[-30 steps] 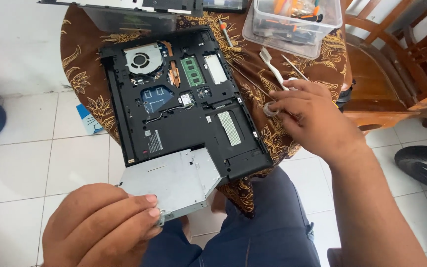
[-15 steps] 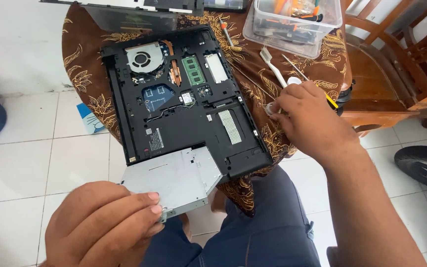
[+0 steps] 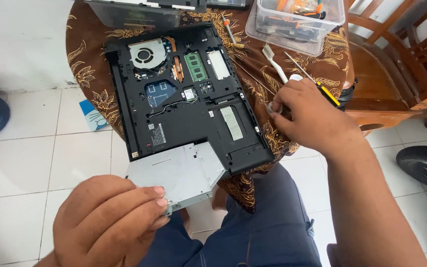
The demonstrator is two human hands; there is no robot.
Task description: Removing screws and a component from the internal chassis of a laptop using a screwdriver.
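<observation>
An opened black laptop base [image 3: 184, 118] lies upside down on a round table with a brown patterned cloth [image 3: 263, 84], its fan, memory and boards exposed. A flat grey optical drive [image 3: 179, 170] sticks partway out of the laptop's near edge. My left hand [image 3: 107, 225] pinches the drive's near corner. My right hand [image 3: 307, 116] rests on the cloth to the right of the laptop, fingers closed on a small round pale object [image 3: 273, 107]. A yellow-handled screwdriver [image 3: 322, 89] lies just behind that hand.
A white brush [image 3: 274, 62] lies on the cloth near a clear plastic box [image 3: 297, 22] of tools. Another laptop part [image 3: 139, 12] sits at the table's far edge. A wooden chair [image 3: 396, 69] stands at the right. White tiled floor [image 3: 30, 158] lies at the left.
The right hand has shifted slightly up and right on the cloth, uncovering more of the screwdriver. The left hand still holds the drive, which sits about the same.
</observation>
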